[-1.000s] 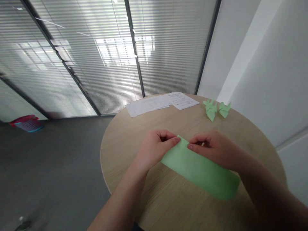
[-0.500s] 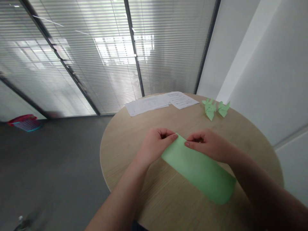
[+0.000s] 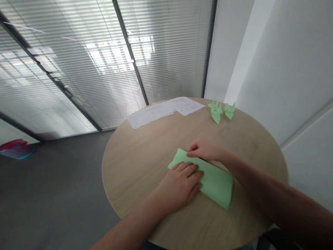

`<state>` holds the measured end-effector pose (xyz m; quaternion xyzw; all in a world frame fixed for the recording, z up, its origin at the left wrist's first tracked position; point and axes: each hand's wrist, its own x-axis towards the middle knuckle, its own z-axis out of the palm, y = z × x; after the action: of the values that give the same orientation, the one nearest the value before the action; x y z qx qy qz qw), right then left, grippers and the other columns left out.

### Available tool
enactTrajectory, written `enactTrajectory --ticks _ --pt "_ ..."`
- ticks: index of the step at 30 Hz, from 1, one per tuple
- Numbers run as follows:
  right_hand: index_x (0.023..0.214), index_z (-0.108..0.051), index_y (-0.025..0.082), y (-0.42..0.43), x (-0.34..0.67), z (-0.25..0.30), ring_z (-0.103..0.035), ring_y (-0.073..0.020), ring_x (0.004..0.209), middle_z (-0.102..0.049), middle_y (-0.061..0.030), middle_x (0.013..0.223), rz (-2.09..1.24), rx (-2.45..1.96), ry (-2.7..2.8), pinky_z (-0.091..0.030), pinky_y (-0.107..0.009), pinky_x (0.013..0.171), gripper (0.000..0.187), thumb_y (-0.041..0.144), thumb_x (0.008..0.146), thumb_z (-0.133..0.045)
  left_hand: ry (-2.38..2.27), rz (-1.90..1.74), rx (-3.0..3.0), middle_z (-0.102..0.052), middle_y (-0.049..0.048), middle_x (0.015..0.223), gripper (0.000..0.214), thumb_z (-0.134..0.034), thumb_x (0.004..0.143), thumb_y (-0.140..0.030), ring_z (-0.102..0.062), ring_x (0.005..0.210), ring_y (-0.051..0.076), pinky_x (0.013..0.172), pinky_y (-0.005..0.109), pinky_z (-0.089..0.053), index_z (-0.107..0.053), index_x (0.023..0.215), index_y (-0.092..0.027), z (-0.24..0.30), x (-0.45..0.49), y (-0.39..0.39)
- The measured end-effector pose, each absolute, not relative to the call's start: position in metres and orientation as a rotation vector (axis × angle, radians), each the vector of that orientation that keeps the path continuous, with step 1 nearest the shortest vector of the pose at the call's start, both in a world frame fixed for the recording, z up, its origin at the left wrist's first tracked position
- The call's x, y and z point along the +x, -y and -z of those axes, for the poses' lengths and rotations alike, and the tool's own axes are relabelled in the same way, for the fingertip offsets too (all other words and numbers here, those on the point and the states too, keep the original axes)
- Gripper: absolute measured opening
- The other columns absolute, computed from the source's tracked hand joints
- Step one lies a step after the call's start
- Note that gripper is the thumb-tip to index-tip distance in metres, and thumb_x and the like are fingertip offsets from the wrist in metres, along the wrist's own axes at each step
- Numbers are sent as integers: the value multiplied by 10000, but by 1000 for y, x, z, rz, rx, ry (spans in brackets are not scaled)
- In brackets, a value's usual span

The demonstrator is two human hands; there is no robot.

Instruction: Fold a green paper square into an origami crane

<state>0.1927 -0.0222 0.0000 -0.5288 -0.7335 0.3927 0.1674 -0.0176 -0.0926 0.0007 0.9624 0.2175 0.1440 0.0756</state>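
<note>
A folded sheet of green paper [image 3: 217, 182] lies on the round wooden table [image 3: 130, 166], its long sides slanting down to the right. My left hand [image 3: 179, 185] rests flat across its near half, fingers stretched out and slightly apart. At the far long edge, close to the left corner, my right hand [image 3: 201, 149] pinches the paper between thumb and fingers. Part of the near edge is hidden under my left hand.
Folded green paper shapes [image 3: 215, 111] stand at the table's far right, a smaller one [image 3: 229, 110] beside them. Printed white sheets [image 3: 153, 114] lie along the far edge. A red and blue plastic basket [image 3: 17, 149] is on the floor at left, with blinds behind the table.
My left hand has left the paper's far corner and now lies flat on its near half. The paper, curved and partly raised before, now lies flatter. My right hand still pinches the far edge.
</note>
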Motion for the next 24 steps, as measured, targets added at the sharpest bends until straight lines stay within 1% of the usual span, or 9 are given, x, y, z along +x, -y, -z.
enactTrajectory --ticks 5,8,11,14,17,19,21,22,24 --pt "737 -754 158 24 187 0 -595 -153 653 -720 -12 703 -1056 -1523 2132 -404 -259 610 210 293 831 -625 -660 -306 2838 -665 117 1287 323 -472 1040 -342 -585 1269 298 1116 503 -456 -653 1251 -179 3 -16 91" --pt "748 -756 161 24 184 -1 -618 -160 679 -745 -24 741 -945 -1555 2179 -411 -263 625 176 246 825 -623 -653 -294 2819 -662 118 1305 328 -465 1040 -338 -580 1277 295 1126 501 -447 -653 1255 -177 2 -17 92" --pt "733 -742 171 25 182 0 -618 -164 679 -740 -26 735 -844 -1588 2210 -400 -271 623 144 224 814 -636 -647 -280 2811 -656 124 1323 338 -485 1031 -346 -571 1292 301 1137 501 -437 -655 1266 -172 1 -17 92" --pt "822 -751 176 26 183 1 -618 -163 685 -735 -25 768 -784 -1602 2200 -391 -266 607 93 205 784 -671 -650 -265 2799 -655 120 1333 340 -500 1027 -350 -566 1304 297 1142 493 -435 -661 1272 -178 -1 -18 92" --pt "991 -753 171 25 186 3 -629 -163 714 -739 -29 838 -786 -1616 2169 -412 -257 618 225 200 774 -703 -656 -274 2785 -662 104 1337 331 -501 1028 -338 -569 1307 281 1149 489 -431 -671 1275 -197 -1 -18 91" --pt "1128 -743 186 24 188 3 -647 -169 768 -746 -32 915 -764 -1562 2192 -450 -258 674 340 183 791 -700 -662 -282 2777 -663 96 1345 326 -511 1022 -320 -570 1311 277 1151 488 -432 -675 1281 -209 0 -19 89" --pt "1233 -730 214 22 190 3 -671 -190 898 -752 -48 1043 -685 -1410 2317 -485 -276 802 412 157 829 -676 -670 -288 2772 -663 94 1350 322 -524 1015 -304 -570 1314 278 1149 487 -436 -680 1282 -213 0 -19 89" --pt "1251 -731 223 20 191 3 -673 -207 987 -746 -62 1121 -619 -1323 2400 -486 -297 886 409 150 855 -658 -672 -289 2771 -664 94 1350 322 -526 1014 -299 -570 1314 278 1151 487 -434 -681 1282 -212 0 -19 89" --pt "1255 -742 232 18 193 4 -641 -245 1167 -712 -88 1275 -476 -1211 2547 -443 -354 1035 374 158 912 -614 -666 -290 2772 -664 94 1350 324 -518 1018 -299 -571 1313 273 1159 481 -426 -680 1283 -207 0 -19 89"
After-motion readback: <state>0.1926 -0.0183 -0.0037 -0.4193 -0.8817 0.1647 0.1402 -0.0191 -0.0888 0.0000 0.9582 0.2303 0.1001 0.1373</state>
